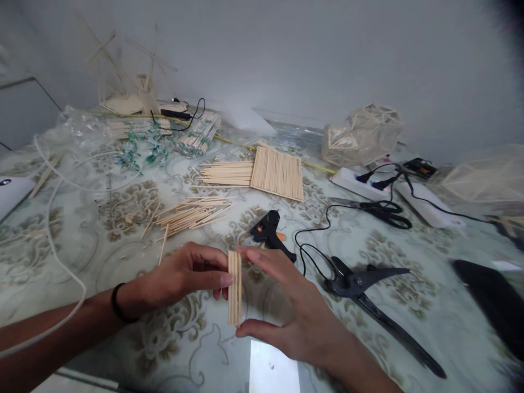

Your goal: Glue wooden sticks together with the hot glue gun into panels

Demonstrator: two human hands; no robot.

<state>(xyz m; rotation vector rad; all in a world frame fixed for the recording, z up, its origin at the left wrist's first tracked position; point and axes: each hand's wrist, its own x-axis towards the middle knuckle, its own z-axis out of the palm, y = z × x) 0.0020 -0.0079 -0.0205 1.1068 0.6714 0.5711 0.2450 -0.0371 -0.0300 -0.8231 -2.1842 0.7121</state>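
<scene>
My left hand (196,275) pinches a short strip of wooden sticks (234,292) joined side by side, held upright above the table. Around its two ends curves my right hand (286,305), fingertips at the top and thumb at the bottom. Just beyond the hands lies a black glue gun (269,232) with an orange trigger. A loose pile of cut sticks (190,215) is farther left. Behind sits a square panel of sticks (277,173), with longer sticks (226,173) beside it. A white sheet (274,368) is near the table's front edge.
Pruning shears (368,295), black scissors (382,210) and a dark phone-like slab (489,300) lie at right. Black cables run from a white power strip (360,183). Stick frameworks (362,134) and wrapped stick packs (198,134) stand at the back. A white cable (49,218) crosses the left.
</scene>
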